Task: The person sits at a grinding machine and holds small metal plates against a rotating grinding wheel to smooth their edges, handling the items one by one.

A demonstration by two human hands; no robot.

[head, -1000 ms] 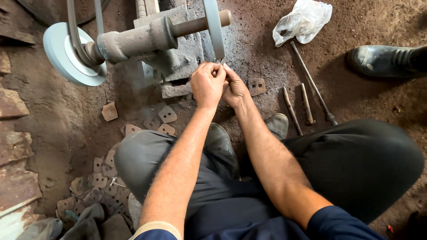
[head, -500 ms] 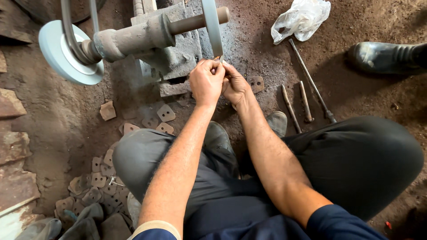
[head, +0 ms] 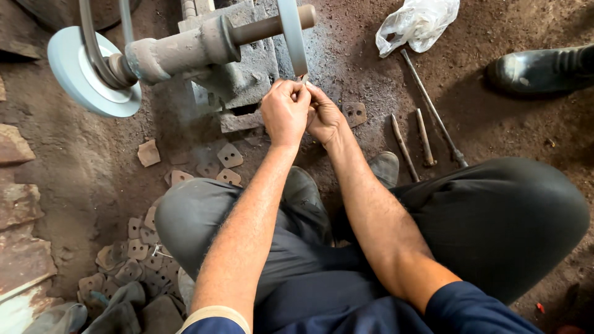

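My left hand (head: pixel 284 112) and my right hand (head: pixel 324 115) are pressed together, pinching a small flat metal piece (head: pixel 303 79) whose tip touches the thin grinding wheel (head: pixel 292 34) just above. That wheel sits on a shaft (head: pixel 204 43) running left to a wider pale wheel (head: pixel 93 71). Most of the piece is hidden between my fingers. I am crouched on the dirt floor, with my knees (head: pixel 204 216) under my forearms.
Several flat metal plates (head: pixel 133 253) with holes lie heaped at lower left, and a few more plates (head: pixel 229 154) by the grinder base. Three long metal rods (head: pixel 427 117) and a white plastic bag (head: pixel 417 21) lie to the right. Another person's dark boot (head: pixel 538 68) stands at upper right.
Both hands have lifted the small piece slightly up and away from me, bringing it against the thin wheel. The view has shifted a little.
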